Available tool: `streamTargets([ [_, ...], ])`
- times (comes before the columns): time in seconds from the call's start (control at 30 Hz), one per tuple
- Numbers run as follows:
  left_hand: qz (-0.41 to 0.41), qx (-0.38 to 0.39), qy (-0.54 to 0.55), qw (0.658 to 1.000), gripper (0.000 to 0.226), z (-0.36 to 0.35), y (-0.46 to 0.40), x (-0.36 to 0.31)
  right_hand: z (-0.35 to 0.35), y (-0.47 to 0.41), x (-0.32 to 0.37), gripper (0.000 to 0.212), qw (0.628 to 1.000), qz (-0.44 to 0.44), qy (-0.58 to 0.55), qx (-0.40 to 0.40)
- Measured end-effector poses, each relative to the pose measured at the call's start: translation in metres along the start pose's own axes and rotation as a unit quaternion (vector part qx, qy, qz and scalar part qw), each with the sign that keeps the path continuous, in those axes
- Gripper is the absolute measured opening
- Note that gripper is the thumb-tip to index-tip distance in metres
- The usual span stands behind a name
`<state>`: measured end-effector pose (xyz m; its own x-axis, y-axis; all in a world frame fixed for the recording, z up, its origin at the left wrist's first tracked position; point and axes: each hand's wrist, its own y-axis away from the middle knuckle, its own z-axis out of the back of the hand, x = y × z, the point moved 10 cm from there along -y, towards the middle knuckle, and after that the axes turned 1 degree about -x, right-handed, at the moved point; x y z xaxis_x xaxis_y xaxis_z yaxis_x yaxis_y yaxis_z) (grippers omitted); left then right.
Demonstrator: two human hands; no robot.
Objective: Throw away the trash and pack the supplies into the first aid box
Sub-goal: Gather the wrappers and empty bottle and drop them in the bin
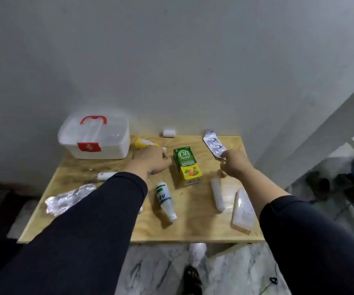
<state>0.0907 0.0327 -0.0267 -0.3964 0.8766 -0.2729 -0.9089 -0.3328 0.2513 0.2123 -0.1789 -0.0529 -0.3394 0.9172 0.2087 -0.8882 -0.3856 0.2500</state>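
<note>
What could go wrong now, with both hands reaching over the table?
The left hand reaches close beside the upright green carton and might tip it over. The blister strip pinched by the right hand at one end could slip. The first aid box looks closed, so nothing can go in yet.

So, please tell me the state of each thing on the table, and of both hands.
first aid box: lid closed, upright.
green carton: standing, closed.
white bottle: lying down, capped.
silver blister strip: lifted at one end.
right hand: fingers pinch the strip.
left hand: reaching by the yellow tube, grip unclear.
</note>
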Motion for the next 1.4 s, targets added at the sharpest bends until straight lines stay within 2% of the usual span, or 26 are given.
streamTargets([
  [0.13,0.027,0.003,-0.004,1.000,0.035,-0.018,-0.031,-0.002,-0.017,-0.040,-0.012,0.048,1.000,0.001,0.020,0.020],
  [0.37,0.064,0.003,-0.009,0.998,0.031,-0.034,-0.063,0.000,-0.043,-0.083,-0.007,0.034,0.997,0.060,0.041,0.002],
  [0.47,0.079,-0.002,-0.001,0.997,0.030,-0.033,-0.069,0.003,-0.041,-0.081,-0.003,0.050,0.993,0.079,0.088,0.010],
  [0.53,0.085,-0.010,0.009,0.996,0.026,-0.030,-0.068,0.003,-0.032,-0.081,-0.005,0.043,0.993,0.058,0.102,0.006],
  [0.63,0.093,-0.016,0.007,0.996,0.026,-0.024,-0.059,0.010,-0.009,-0.078,0.003,0.032,0.992,0.051,0.102,-0.048],
  [0.7,0.104,-0.014,0.003,0.994,0.030,-0.020,-0.049,0.020,0.013,-0.075,0.016,0.028,0.991,0.065,0.057,-0.100],
  [0.77,0.115,-0.020,0.010,0.993,0.030,-0.012,-0.036,0.032,0.033,-0.073,0.031,0.014,0.987,0.069,-0.043,-0.140],
  [0.93,0.140,-0.069,0.032,0.987,0.027,0.025,0.001,0.066,0.070,-0.050,0.091,0.039,0.953,0.071,-0.228,-0.186],
  [1.07,0.135,-0.085,0.057,0.986,0.023,0.043,0.034,0.104,0.079,-0.016,0.160,0.038,0.942,0.078,-0.271,-0.181],
  [1.13,0.137,-0.083,0.072,0.984,0.021,0.040,0.051,0.131,0.073,0.001,0.196,0.045,0.938,0.092,-0.290,-0.167],
  [1.2,0.149,-0.084,0.088,0.981,0.013,0.031,0.068,0.166,0.062,0.017,0.229,0.047,0.934,0.109,-0.299,-0.160],
  [1.37,0.181,-0.039,0.119,0.976,0.028,-0.017,0.094,0.238,0.031,0.043,0.282,0.009,0.930,0.099,-0.318,-0.158],
  [1.4,0.173,-0.023,0.111,0.978,0.034,-0.028,0.096,0.247,0.027,0.046,0.285,0.012,0.926,0.087,-0.331,-0.161],
])
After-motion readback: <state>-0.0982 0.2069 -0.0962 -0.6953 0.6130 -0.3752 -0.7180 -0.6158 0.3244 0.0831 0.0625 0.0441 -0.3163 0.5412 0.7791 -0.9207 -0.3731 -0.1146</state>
